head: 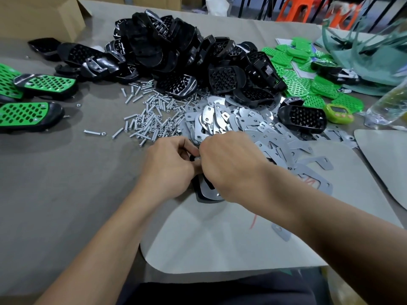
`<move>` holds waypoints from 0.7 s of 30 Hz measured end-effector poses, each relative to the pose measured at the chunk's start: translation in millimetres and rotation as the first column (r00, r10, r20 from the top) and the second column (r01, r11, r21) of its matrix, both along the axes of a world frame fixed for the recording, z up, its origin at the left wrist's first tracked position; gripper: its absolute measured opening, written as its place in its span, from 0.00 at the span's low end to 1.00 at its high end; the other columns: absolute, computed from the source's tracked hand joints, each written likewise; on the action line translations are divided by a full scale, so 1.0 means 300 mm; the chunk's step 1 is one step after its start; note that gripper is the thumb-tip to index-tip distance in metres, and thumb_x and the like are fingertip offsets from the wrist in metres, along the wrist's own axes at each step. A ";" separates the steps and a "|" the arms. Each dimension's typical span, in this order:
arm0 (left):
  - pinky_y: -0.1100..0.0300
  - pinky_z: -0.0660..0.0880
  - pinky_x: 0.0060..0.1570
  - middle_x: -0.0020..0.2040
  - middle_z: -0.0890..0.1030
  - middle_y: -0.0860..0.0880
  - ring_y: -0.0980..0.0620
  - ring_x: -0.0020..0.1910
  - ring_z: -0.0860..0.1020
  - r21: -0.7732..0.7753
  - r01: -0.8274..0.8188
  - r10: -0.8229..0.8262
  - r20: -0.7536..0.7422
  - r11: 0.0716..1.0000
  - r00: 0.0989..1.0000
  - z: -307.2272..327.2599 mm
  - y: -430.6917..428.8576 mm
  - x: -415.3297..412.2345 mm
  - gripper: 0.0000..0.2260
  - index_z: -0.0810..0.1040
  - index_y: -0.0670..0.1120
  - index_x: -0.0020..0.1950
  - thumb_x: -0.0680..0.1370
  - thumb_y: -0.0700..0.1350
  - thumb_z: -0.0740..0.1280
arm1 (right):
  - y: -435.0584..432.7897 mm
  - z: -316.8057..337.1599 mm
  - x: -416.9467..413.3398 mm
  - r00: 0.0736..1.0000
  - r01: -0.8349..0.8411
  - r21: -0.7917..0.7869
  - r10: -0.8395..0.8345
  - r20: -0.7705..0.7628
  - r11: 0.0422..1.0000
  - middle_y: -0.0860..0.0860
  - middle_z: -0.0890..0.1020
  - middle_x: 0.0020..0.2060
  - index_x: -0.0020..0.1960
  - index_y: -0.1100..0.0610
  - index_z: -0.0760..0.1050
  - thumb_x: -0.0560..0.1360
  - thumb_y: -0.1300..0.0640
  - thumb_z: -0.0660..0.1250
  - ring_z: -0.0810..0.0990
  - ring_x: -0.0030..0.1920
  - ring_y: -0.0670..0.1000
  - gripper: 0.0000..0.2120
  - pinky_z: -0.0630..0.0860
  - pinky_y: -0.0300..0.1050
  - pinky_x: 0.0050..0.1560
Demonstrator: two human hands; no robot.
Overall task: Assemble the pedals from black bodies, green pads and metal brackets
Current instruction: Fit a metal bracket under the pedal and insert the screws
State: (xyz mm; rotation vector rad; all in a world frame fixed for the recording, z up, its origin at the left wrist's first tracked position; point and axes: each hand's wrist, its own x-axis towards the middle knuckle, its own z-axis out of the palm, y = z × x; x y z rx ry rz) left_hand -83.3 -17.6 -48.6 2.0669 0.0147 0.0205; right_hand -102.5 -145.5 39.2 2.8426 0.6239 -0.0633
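Note:
Both hands meet over one pedal (203,195) lying near the table's middle, a black body with a metal bracket (209,191) on top. My left hand (169,166) has its fingers curled at the pedal's far end. My right hand (229,164) covers most of the pedal, and a small metal bolt (197,158) shows between the two hands' fingertips. Beyond the hands lie a pile of black bodies (176,53), loose brackets (237,122), bolts and nuts (152,111), and green pads (308,84) at the right.
Three finished green-and-black pedals (33,113) lie at the left edge. A cardboard box (39,14) stands at the back left. A green timer (338,113), a clear plastic bottle (389,104) and green bags sit at the right. Pale cardboard sheets (220,238) cover the near table.

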 end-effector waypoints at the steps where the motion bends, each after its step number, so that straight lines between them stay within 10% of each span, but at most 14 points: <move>1: 0.63 0.63 0.27 0.22 0.73 0.59 0.61 0.22 0.67 -0.010 -0.001 0.001 0.003 1.000 1.000 -0.001 -0.001 -0.001 0.08 0.80 0.53 0.34 0.64 0.44 0.79 | -0.001 -0.001 0.001 1.000 0.001 -0.003 -0.001 -0.002 1.000 0.49 0.66 0.31 0.35 0.54 0.58 0.75 0.65 0.58 0.61 0.29 0.50 0.13 0.53 0.45 0.29; 6: 0.60 0.61 0.28 0.23 0.74 0.58 0.60 0.21 0.66 -0.067 0.003 -0.002 0.018 0.998 1.000 -0.012 -0.008 0.000 0.10 0.81 0.61 0.39 0.60 0.58 0.76 | -0.025 -0.007 0.006 1.000 0.012 -0.019 -0.012 0.009 1.000 0.50 0.66 0.29 0.35 0.54 0.60 0.74 0.65 0.59 0.62 0.28 0.50 0.13 0.54 0.46 0.28; 21: 0.58 0.63 0.32 0.23 0.73 0.58 0.56 0.23 0.68 -0.089 0.003 -0.003 0.009 0.996 1.000 -0.023 -0.005 0.004 0.11 0.82 0.60 0.40 0.60 0.58 0.78 | -0.057 0.008 0.024 0.998 -0.059 -0.052 0.060 0.021 0.997 0.50 0.66 0.29 0.34 0.53 0.59 0.73 0.63 0.60 0.62 0.28 0.51 0.13 0.54 0.45 0.28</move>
